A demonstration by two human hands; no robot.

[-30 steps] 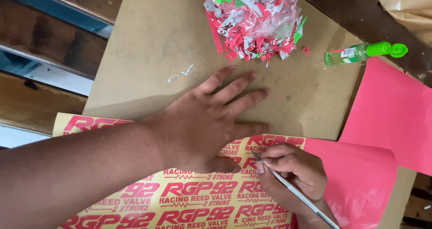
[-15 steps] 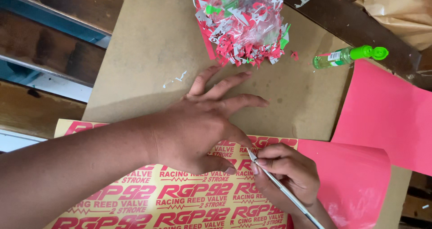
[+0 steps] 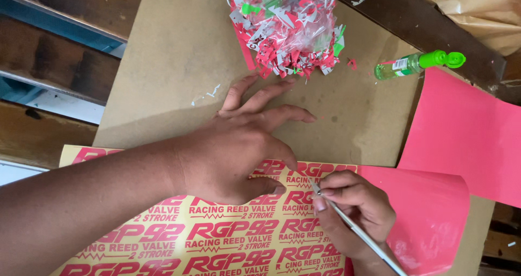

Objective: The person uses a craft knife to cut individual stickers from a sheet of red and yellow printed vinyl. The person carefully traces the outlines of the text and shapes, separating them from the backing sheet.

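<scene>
R hand (image 3: 355, 213) pinches thin silver craft knife (image 3: 353, 227) pen-style, long axis diagonal, tip up-left onto yellow sticker sheet (image 3: 233, 243), handle trailing lower-right. L hand (image 3: 244, 146) flat, fingers spread wide, pressing sheet's top edge on cardboard (image 3: 173, 64).

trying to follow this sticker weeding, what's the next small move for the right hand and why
Probably a short pick with the thin tool: the right hand holds its tip at the top edge of the yellow sticker sheet, beside the peeled-back pink layer, while the left hand presses the sheet flat. Likely lifting the next scrap.
</scene>
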